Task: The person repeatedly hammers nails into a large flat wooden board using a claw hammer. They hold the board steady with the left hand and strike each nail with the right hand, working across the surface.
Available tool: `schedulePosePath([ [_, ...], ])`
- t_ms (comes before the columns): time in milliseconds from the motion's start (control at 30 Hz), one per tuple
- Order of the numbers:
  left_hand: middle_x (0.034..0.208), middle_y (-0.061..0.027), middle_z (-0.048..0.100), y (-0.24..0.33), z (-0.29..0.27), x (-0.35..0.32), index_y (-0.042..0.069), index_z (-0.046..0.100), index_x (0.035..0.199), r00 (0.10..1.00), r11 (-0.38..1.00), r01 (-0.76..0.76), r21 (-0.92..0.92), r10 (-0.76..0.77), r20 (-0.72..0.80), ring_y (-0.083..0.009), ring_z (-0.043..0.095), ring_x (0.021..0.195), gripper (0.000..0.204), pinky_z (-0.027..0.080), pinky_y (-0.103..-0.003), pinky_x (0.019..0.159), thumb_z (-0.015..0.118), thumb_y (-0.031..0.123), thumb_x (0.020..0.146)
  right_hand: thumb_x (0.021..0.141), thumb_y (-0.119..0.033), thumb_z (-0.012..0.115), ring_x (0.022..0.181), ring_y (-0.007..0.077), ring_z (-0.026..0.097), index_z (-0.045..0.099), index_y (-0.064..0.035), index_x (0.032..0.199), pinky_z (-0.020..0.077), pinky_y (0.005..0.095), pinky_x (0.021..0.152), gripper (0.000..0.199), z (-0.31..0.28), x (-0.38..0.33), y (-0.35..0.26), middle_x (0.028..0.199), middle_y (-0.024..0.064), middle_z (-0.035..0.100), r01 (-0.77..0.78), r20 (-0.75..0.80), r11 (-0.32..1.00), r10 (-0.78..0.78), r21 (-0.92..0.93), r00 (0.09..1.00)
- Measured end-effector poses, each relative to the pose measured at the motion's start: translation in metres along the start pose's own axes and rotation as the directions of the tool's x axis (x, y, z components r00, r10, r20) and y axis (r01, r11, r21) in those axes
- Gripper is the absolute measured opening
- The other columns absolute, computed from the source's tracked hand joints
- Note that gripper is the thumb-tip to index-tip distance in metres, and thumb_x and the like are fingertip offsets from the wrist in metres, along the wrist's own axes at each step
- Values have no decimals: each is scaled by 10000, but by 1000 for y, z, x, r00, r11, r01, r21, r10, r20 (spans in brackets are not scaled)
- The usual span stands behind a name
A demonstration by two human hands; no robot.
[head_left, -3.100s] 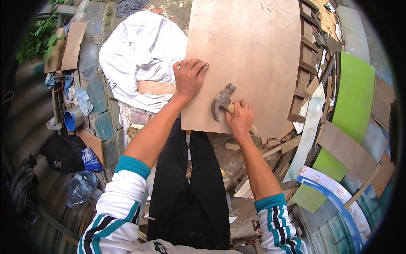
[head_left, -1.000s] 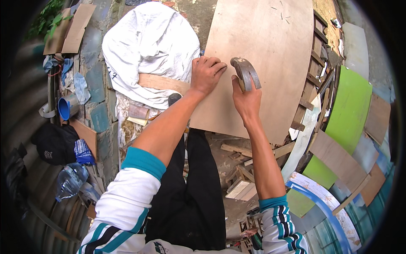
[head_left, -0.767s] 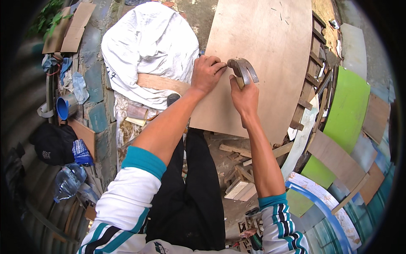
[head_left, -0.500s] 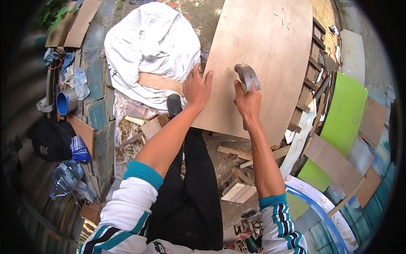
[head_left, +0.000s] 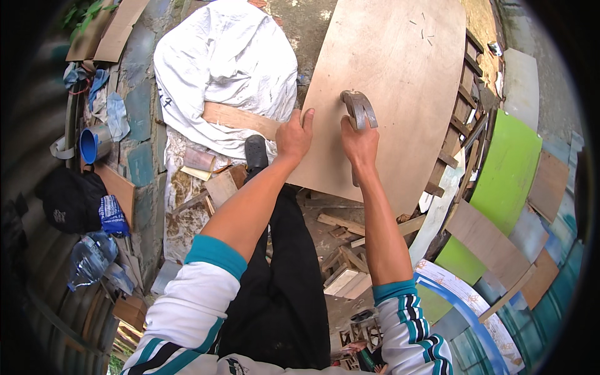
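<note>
A broad plywood sheet (head_left: 387, 144) lies in front of me. My left hand (head_left: 294, 139) grips its left edge, thumb on top and fingers curled down past the side, where the edge partly hides them. Over the sheet, my right hand (head_left: 360, 147) is closed round a claw hammer (head_left: 357, 107), its metal head up and the handle's end showing below my wrist. Several loose nails (head_left: 422, 31) are scattered on the far part of the sheet. Left of my left hand, a wooden board (head_left: 240, 119) rests on a bunched white cloth (head_left: 228, 59).
Wooden slats (head_left: 459, 125) stick out under the sheet's right side. Farther right stands a green panel (head_left: 506, 178). Wood offcuts (head_left: 347, 281) litter the ground by my legs. At left are a blue-lined cup (head_left: 90, 147), a black cap (head_left: 72, 200) and a clear plastic bottle (head_left: 92, 257).
My left fingers, stretched out on the edge before, have curled round it. My right hand has shifted slightly left and toward the far side with the hammer.
</note>
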State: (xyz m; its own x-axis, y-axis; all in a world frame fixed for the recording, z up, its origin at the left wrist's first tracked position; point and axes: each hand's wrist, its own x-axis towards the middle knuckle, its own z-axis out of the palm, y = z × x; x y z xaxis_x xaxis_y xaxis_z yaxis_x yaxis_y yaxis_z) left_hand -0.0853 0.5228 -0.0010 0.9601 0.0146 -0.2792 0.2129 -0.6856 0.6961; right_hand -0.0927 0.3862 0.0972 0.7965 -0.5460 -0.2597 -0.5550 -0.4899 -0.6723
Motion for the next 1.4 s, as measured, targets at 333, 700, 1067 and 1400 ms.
schedulePosePath([
  [333,717,-308,644,-4,-8,4,13,610,956,1000,1000,12,27,-12,-12,-539,627,735,509,476,-614,684,500,505,1023,889,-222,637,634,212,598,659,24,981,490,393,637,264,7,-14,-3,724,125,653,-81,15,991,80,107,997],
  [700,745,-312,656,1,-2,-2,7,616,981,1000,1000,21,18,-21,10,-534,639,758,514,488,-602,700,486,501,1029,894,-103,598,694,276,649,668,3,945,498,407,653,137,21,-4,13,771,156,666,-172,-16,979,175,107,984],
  [1067,724,-327,641,4,0,-1,2,608,947,998,999,47,18,-48,32,-546,629,731,516,478,-616,689,478,493,1034,855,-90,596,600,346,653,626,28,777,517,427,598,145,1,26,12,673,165,666,-223,147,951,257,-214,955],
  [1400,719,-329,637,3,0,-3,-11,601,921,1000,1000,-3,11,4,-30,-541,628,725,506,473,-606,673,487,468,1037,849,-163,638,607,315,649,663,7,837,525,419,639,173,-16,33,21,682,195,656,-212,214,944,268,-252,940],
])
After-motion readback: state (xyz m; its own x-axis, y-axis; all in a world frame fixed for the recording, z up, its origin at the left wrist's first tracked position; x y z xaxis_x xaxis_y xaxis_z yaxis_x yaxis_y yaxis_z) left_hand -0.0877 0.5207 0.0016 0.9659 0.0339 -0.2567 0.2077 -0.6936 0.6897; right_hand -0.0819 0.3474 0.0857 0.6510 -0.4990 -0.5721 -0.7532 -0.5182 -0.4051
